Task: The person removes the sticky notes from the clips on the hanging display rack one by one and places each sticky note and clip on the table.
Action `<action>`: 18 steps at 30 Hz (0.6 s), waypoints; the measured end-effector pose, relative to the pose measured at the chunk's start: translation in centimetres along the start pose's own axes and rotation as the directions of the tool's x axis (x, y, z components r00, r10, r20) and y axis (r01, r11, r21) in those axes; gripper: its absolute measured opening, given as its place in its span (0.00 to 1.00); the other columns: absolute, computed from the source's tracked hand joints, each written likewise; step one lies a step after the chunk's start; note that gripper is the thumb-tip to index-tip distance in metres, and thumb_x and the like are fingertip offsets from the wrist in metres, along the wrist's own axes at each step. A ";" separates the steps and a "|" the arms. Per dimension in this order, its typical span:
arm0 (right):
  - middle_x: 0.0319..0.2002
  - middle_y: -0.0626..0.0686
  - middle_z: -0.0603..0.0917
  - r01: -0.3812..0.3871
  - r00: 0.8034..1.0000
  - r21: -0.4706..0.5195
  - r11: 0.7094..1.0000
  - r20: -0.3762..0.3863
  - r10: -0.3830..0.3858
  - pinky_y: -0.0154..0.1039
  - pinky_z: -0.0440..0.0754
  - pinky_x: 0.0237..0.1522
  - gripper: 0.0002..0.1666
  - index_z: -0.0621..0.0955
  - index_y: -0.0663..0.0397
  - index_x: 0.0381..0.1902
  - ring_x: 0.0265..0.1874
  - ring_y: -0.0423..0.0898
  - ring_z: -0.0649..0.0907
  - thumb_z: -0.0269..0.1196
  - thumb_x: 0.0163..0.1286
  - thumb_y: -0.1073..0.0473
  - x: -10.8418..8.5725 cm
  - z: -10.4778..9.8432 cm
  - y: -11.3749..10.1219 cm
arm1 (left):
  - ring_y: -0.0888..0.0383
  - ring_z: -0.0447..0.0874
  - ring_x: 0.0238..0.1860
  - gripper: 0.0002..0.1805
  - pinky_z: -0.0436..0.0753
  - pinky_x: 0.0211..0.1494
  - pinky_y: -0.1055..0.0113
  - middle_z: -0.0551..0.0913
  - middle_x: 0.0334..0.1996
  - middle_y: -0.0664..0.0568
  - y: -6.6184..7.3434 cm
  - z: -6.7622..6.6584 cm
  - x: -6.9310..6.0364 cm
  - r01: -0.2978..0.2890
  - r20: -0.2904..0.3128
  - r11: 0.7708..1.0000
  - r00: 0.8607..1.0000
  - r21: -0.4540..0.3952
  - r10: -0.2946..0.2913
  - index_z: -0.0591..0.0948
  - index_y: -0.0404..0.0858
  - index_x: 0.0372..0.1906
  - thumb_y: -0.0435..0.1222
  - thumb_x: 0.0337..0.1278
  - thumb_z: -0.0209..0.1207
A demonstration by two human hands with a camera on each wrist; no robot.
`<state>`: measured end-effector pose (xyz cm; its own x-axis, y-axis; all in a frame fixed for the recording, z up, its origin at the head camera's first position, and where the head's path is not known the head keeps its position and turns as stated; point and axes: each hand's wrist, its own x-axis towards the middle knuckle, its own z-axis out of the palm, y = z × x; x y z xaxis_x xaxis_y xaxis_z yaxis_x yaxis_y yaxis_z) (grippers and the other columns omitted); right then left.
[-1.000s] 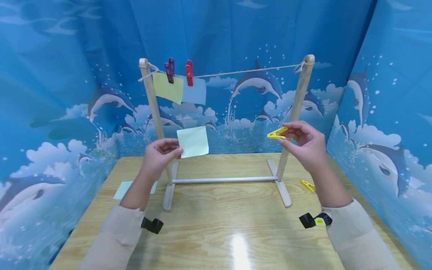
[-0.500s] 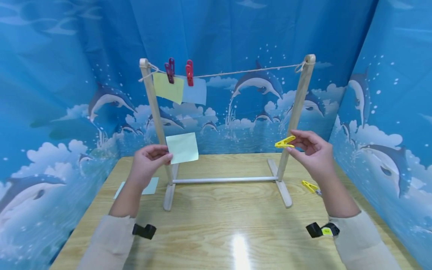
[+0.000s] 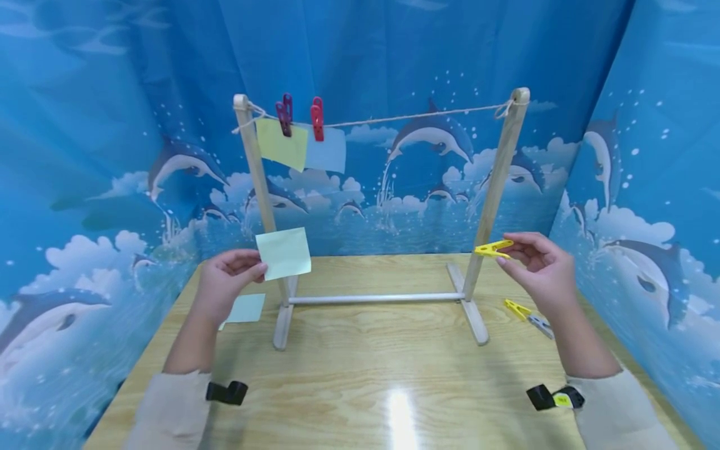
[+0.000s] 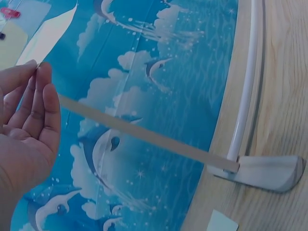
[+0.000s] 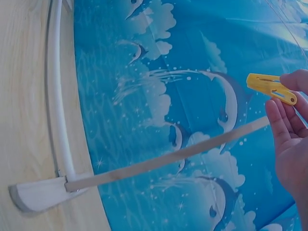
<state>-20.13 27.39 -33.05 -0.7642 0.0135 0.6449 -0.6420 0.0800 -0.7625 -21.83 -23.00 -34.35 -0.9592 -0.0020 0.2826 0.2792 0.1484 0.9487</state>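
Observation:
In the head view my left hand pinches a pale green paper square by its left edge, in front of the stand's left post. My right hand holds a yellow clothespin between thumb and fingers near the right post; the right wrist view shows the same clothespin in the fingertips. On the string hang a yellow sheet under a dark red clothespin and a light blue sheet under a red clothespin.
The wooden stand has two posts joined by a white bar on the wooden table. Pale green paper lies on the table at left. Another yellow clothespin and a grey clothespin lie at right. A dolphin-print curtain surrounds the table.
My left hand has moved left and slightly down with the paper square. My right hand has moved right and down with the yellow clothespin, so the hands are farther apart.

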 end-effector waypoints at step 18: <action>0.46 0.52 0.81 -0.124 0.988 -0.083 0.989 -0.106 0.115 0.27 0.82 0.45 0.21 0.79 0.73 0.53 0.42 0.43 0.83 0.65 0.61 0.77 -2.7 -2.8 1.9 | 0.62 0.84 0.33 0.10 0.86 0.35 0.71 0.86 0.34 0.58 -2.3 -2.9 -2.6 0.026 -0.082 0.999 0.996 -0.035 -0.029 0.84 0.37 0.45 0.34 0.61 0.65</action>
<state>-19.16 30.27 -36.08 -0.8221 0.1285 0.5546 -0.5347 0.1603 -0.8297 -19.85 -26.17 -36.86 -0.9602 -0.0873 0.2654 0.2552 0.1131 0.9603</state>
